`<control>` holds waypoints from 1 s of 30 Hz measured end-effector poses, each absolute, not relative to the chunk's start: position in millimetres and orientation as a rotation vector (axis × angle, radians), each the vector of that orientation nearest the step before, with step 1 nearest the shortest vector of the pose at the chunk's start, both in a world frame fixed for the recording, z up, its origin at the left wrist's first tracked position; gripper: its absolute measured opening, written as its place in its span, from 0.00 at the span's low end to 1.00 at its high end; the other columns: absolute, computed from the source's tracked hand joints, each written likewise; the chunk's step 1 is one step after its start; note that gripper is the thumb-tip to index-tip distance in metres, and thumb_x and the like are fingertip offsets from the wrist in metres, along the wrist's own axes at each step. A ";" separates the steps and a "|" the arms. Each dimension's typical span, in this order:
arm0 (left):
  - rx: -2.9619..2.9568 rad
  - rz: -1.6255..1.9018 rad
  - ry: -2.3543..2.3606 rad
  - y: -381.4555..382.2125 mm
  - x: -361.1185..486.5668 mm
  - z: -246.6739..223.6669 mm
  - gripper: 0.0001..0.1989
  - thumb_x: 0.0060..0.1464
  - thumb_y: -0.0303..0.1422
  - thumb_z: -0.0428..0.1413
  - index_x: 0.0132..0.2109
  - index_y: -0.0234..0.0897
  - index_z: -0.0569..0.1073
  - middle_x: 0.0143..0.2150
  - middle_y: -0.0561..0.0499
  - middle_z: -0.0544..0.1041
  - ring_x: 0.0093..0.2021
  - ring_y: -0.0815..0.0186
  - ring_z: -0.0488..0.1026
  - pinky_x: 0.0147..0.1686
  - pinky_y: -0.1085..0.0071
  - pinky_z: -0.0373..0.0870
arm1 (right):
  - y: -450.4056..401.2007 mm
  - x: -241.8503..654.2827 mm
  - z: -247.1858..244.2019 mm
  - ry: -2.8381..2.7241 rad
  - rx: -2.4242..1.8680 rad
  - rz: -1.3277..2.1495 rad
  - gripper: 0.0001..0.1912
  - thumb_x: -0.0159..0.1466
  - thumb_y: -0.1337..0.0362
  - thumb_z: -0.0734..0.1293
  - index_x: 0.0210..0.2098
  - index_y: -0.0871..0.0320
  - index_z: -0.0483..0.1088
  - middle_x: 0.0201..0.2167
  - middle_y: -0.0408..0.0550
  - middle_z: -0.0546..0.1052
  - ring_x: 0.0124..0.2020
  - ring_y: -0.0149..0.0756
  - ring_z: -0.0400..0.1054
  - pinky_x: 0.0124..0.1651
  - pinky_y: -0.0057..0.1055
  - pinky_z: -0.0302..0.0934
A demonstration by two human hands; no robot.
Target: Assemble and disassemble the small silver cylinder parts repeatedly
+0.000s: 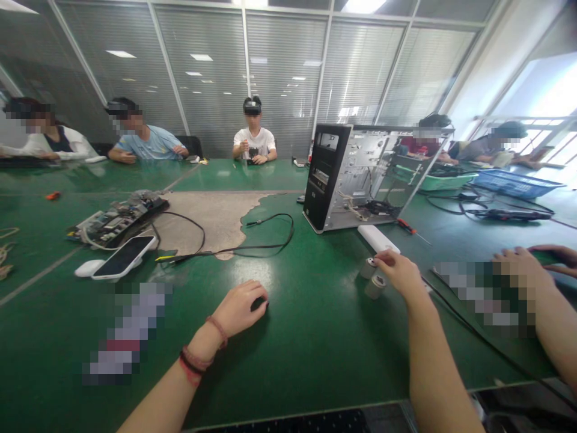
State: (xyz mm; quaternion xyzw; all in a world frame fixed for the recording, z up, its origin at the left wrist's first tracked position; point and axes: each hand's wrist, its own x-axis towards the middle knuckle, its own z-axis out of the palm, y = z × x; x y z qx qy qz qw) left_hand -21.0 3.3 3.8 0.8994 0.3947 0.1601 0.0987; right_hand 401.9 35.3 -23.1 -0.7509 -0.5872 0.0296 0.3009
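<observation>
My left hand [241,307], with bands around its wrist, is over the green table [315,355]. Its fingers curl toward the thumb around a small dark thing that I cannot make out. On the right, my right hand [399,269] has its fingertips pinched at the top of a small metal cylinder [368,269]. Whether it grips the cylinder or something small on it is unclear. A second upright cylinder [375,287] stands just in front. Behind them lies a white oblong object [378,239].
An open computer case [333,180] stands behind the cylinders, with a screwdriver [407,226] beside it. At left are a phone [125,257], a circuit assembly [119,219] and a cable [270,245]. Another person's hands [525,270] are at right. Several people sit around the table.
</observation>
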 end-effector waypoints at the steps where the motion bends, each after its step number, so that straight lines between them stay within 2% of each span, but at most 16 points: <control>1: 2.660 0.471 1.171 3.4 -21.1 3.7 0.05 0.55 0.28 0.49 0.35 0.37 0.71 0.35 0.50 0.73 0.39 0.63 0.69 0.42 0.68 0.66 | 34.8 401.1 -22.8 -1.561 -1.996 0.075 0.09 0.56 0.58 0.63 0.32 0.55 0.71 0.30 0.47 0.78 0.33 0.39 0.72 0.36 0.32 0.59; 7: 2.656 0.466 1.182 3.6 -22.1 3.0 0.05 0.55 0.29 0.50 0.35 0.37 0.70 0.36 0.50 0.73 0.38 0.63 0.69 0.42 0.69 0.65 | 32.1 393.5 -19.8 -1.567 -2.051 0.057 0.09 0.56 0.58 0.63 0.32 0.54 0.72 0.30 0.48 0.78 0.33 0.41 0.72 0.34 0.33 0.59; 11: 2.653 0.476 1.174 3.1 -22.6 3.0 0.05 0.55 0.29 0.50 0.35 0.37 0.70 0.36 0.50 0.72 0.38 0.63 0.69 0.41 0.70 0.65 | 30.5 392.8 -21.0 -1.520 -2.020 0.150 0.12 0.56 0.56 0.63 0.33 0.56 0.73 0.31 0.50 0.78 0.34 0.42 0.72 0.36 0.34 0.61; 16: 2.643 0.481 1.181 2.5 -23.4 3.6 0.05 0.55 0.29 0.50 0.35 0.37 0.71 0.35 0.49 0.72 0.38 0.63 0.69 0.41 0.70 0.65 | 11.6 392.1 -26.0 -1.429 -1.921 0.245 0.22 0.56 0.50 0.63 0.43 0.58 0.70 0.38 0.52 0.77 0.36 0.43 0.73 0.39 0.37 0.64; 20: 2.636 0.490 1.169 2.3 -23.1 3.4 0.05 0.54 0.28 0.50 0.35 0.37 0.71 0.35 0.49 0.72 0.38 0.64 0.69 0.41 0.70 0.65 | -15.8 384.7 -34.3 -1.424 -1.815 0.160 0.24 0.59 0.48 0.61 0.48 0.58 0.67 0.45 0.55 0.74 0.42 0.44 0.71 0.40 0.38 0.66; 25: 2.647 0.477 1.164 1.9 -21.4 3.0 0.05 0.54 0.28 0.50 0.35 0.37 0.71 0.35 0.49 0.72 0.38 0.63 0.69 0.41 0.70 0.65 | -35.7 369.4 -52.8 -1.505 -1.742 0.135 0.31 0.58 0.50 0.63 0.57 0.57 0.58 0.51 0.57 0.68 0.47 0.45 0.69 0.46 0.41 0.66; 30: 2.661 0.452 1.167 2.1 -21.3 2.4 0.06 0.55 0.29 0.49 0.35 0.36 0.71 0.35 0.49 0.73 0.39 0.63 0.69 0.42 0.69 0.65 | -36.3 359.9 -64.8 -1.512 -1.807 0.117 0.26 0.61 0.54 0.60 0.57 0.55 0.55 0.48 0.54 0.71 0.41 0.44 0.71 0.47 0.43 0.65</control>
